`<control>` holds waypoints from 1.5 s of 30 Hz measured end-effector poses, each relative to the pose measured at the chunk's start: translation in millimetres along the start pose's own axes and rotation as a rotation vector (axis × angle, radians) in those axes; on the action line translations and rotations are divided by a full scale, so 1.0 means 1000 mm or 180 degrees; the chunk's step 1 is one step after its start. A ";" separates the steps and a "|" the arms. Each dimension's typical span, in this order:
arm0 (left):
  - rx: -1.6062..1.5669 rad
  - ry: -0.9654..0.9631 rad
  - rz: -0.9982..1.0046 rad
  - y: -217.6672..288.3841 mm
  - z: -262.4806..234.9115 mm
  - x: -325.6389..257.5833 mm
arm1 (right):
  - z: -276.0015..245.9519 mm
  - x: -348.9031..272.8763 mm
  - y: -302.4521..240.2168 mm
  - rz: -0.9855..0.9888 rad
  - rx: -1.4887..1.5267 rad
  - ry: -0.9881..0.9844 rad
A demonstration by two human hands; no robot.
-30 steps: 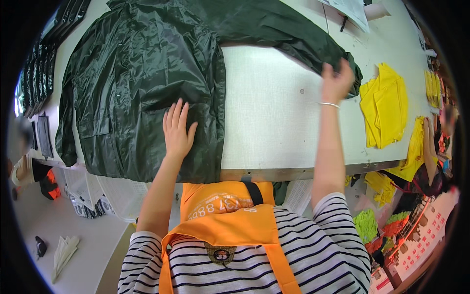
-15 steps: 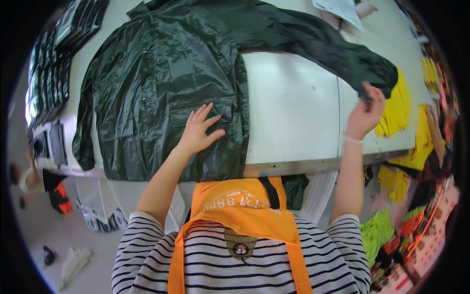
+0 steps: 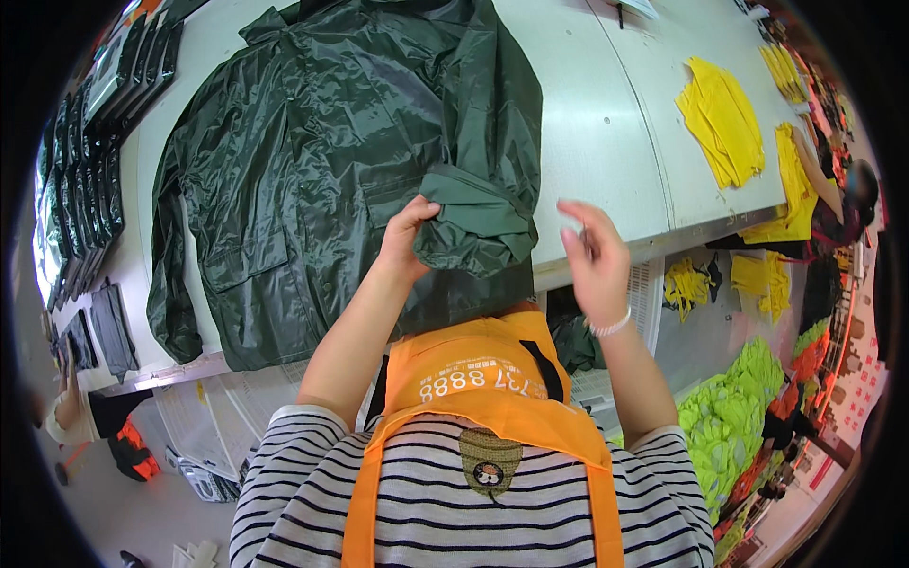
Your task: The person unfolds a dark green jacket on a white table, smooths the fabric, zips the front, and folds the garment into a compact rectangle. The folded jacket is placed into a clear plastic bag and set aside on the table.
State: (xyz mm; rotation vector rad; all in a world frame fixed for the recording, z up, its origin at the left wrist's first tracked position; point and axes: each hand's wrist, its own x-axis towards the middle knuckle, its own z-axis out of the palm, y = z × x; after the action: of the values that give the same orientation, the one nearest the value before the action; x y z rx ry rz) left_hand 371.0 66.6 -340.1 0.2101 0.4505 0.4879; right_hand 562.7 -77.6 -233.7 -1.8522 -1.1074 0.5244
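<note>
Pinch grip, L hand (image 3: 401,242) on crumpled cuff (image 3: 478,213), glossy dk-green jkt (image 3: 312,161), R hand (image 3: 600,267) empty, loosely spread

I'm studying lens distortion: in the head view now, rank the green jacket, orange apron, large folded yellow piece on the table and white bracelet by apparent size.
1. Green jacket
2. Orange apron
3. Folded yellow piece
4. White bracelet
The apron is nearer the camera, which may enlarge it.

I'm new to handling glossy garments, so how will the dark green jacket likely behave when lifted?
The dark green jacket is probably floppy: its sleeve lies in loose folds. Its shiny, creased surface suggests thin, perhaps slippery fabric.
</note>
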 end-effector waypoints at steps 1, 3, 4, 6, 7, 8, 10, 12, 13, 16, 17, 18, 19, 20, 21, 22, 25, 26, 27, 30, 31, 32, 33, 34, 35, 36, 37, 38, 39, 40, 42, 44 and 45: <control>-0.0139 0.0025 -0.0045 0.000 0.004 -0.004 | 0.003 0.003 0.002 0.0419 0.0428 -0.0279; -0.0509 0.0050 -0.0297 -0.001 0.004 -0.008 | 0.012 0.006 0.014 0.1199 0.1320 -0.0856; -0.0690 0.0084 -0.0397 0.000 0.004 -0.012 | 0.023 0.003 0.015 0.1220 0.1649 -0.0929; -0.0275 0.0469 -0.0091 -0.004 0.007 -0.021 | 0.027 0.000 0.019 0.1226 0.1538 -0.1182; 0.0041 0.0690 0.0170 -0.003 0.021 -0.031 | 0.027 0.003 0.019 0.1162 0.1396 -0.1167; 0.0354 0.0915 0.0432 -0.002 0.028 -0.038 | 0.025 0.006 0.020 0.1094 0.1254 -0.1150; 0.2100 0.0458 0.1418 0.004 0.008 -0.031 | 0.021 0.012 0.022 0.0712 0.0773 -0.0737; 0.4941 0.0616 0.1902 0.016 0.043 -0.046 | 0.017 0.020 0.026 0.0451 0.1142 -0.0343; 0.5686 0.0719 0.2280 0.011 0.059 -0.052 | 0.016 0.023 0.017 0.0442 0.1089 -0.0732; 0.5803 0.0427 0.2215 -0.002 0.083 -0.057 | 0.028 0.016 -0.023 0.0240 0.1183 -0.1561; 0.5629 0.0280 0.2407 -0.006 0.082 -0.055 | 0.030 0.018 -0.015 0.0222 0.1152 -0.1733; 0.5169 0.0109 0.2248 -0.006 0.079 -0.053 | 0.033 0.022 -0.005 0.0205 0.1119 -0.1903; 0.4710 -0.0016 0.2083 -0.003 0.072 -0.053 | 0.030 0.025 -0.003 0.0279 0.1288 -0.1837; 0.4249 -0.0138 0.1920 0.000 0.067 -0.054 | 0.025 0.028 -0.004 0.0356 0.1456 -0.1769; 0.4390 -0.0092 0.2101 0.001 0.064 -0.056 | 0.017 0.027 -0.008 0.0735 0.1811 -0.1638; 0.4416 -0.0048 0.1774 -0.001 0.063 -0.057 | 0.010 0.028 -0.003 0.1150 0.2255 -0.1622; 0.4326 0.0076 0.1201 -0.011 0.058 -0.055 | 0.005 0.027 0.002 0.1430 0.2602 -0.1261; 0.3629 0.0052 0.1100 -0.012 0.055 -0.052 | 0.000 0.029 0.011 0.1490 0.2791 -0.1265; 0.2933 0.0027 0.0994 -0.012 0.053 -0.049 | -0.005 0.030 0.017 0.1549 0.2979 -0.1265; 0.2519 -0.0094 0.0905 -0.007 0.058 -0.049 | -0.020 0.036 0.034 0.1577 0.1744 -0.1322; 0.2775 -0.0149 0.0896 -0.006 0.060 -0.048 | -0.020 0.034 0.033 0.1082 0.1585 -0.1132; 0.3032 -0.0207 0.0884 -0.006 0.062 -0.047 | -0.018 0.030 0.028 0.0591 0.1420 -0.0936; 0.3164 -0.0260 0.1010 -0.007 0.067 -0.045 | -0.017 0.027 0.023 0.0104 0.1249 -0.0733; 0.3153 -0.0259 0.0976 -0.006 0.072 -0.045 | -0.018 0.028 0.015 -0.0039 0.1152 -0.0859; 0.3140 -0.0278 0.0931 -0.006 0.076 -0.043 | -0.022 0.029 0.006 -0.0174 0.1045 -0.0964; 0.3127 -0.0298 0.0885 -0.006 0.081 -0.041 | -0.024 0.030 -0.002 -0.0308 0.0937 -0.1069; 0.3384 -0.0238 0.0876 -0.004 0.087 -0.040 | -0.020 0.031 -0.009 -0.0553 0.0877 -0.0806; 0.3632 -0.0154 0.0875 -0.002 0.091 -0.040 | -0.026 0.033 -0.016 -0.0583 0.0798 -0.0822; 0.3879 -0.0066 0.0874 0.000 0.096 -0.041 | -0.035 0.035 -0.027 -0.0613 0.0720 -0.0841; 0.4124 0.0005 0.0861 0.001 0.102 -0.040 | -0.043 0.036 -0.034 -0.0634 0.0633 -0.0847; 0.3880 -0.0205 0.0809 -0.002 0.118 -0.035 | -0.040 0.038 -0.033 -0.0735 0.0512 -0.1312; 0.3412 -0.0416 0.0817 -0.002 0.126 -0.029 | -0.032 0.041 -0.016 -0.0746 0.0228 -0.1841; 0.3058 -0.0509 0.0837 0.000 0.126 -0.024 | -0.031 0.043 -0.009 -0.0784 0.0575 -0.1790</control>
State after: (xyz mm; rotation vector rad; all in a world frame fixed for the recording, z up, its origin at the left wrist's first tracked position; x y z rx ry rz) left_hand 411.0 43.5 -220.4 1.2375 0.4750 0.4746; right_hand 602.9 -53.6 -206.4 -1.4163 -1.5717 0.9992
